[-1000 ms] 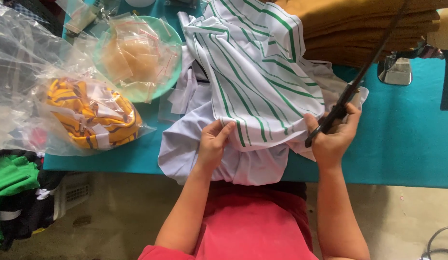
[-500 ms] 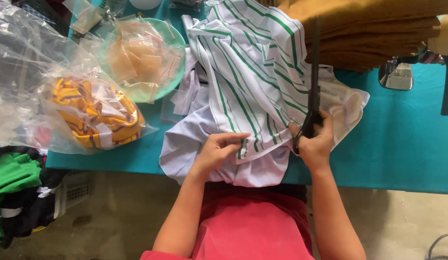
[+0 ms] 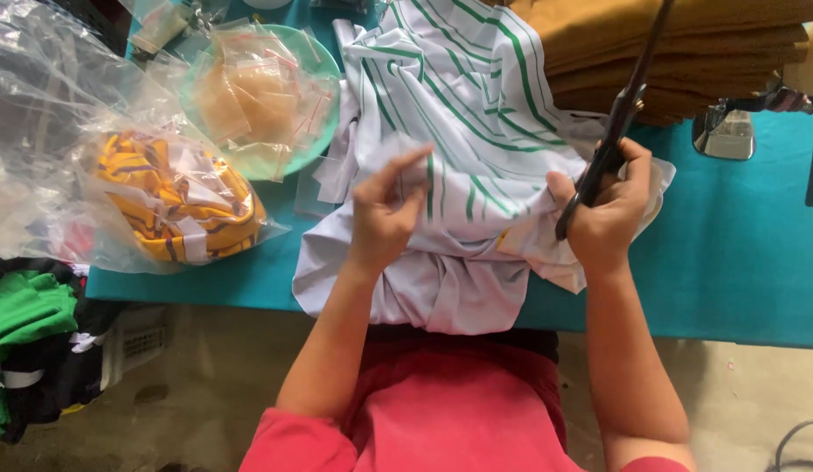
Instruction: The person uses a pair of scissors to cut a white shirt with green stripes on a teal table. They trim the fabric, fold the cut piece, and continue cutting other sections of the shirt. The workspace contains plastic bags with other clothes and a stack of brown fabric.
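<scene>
At the left of the teal desk (image 3: pixel 756 262) lies a clear plastic bag of yellow striped cloth (image 3: pixel 175 199), with a pale green round bowl of small clear packets (image 3: pixel 262 96) behind it; the white garment with thin green stripes (image 3: pixel 459 114) sits crumpled at the desk's middle, its plain white hem spilling over the near edge; the left hand (image 3: pixel 385 214) hovers on it, fingers loosely pinched together; the right hand (image 3: pixel 603 214) is clamped on long dark scissors (image 3: pixel 621 109), blades pointing away; folded mustard-brown fabric (image 3: pixel 686 48) is stacked behind.
</scene>
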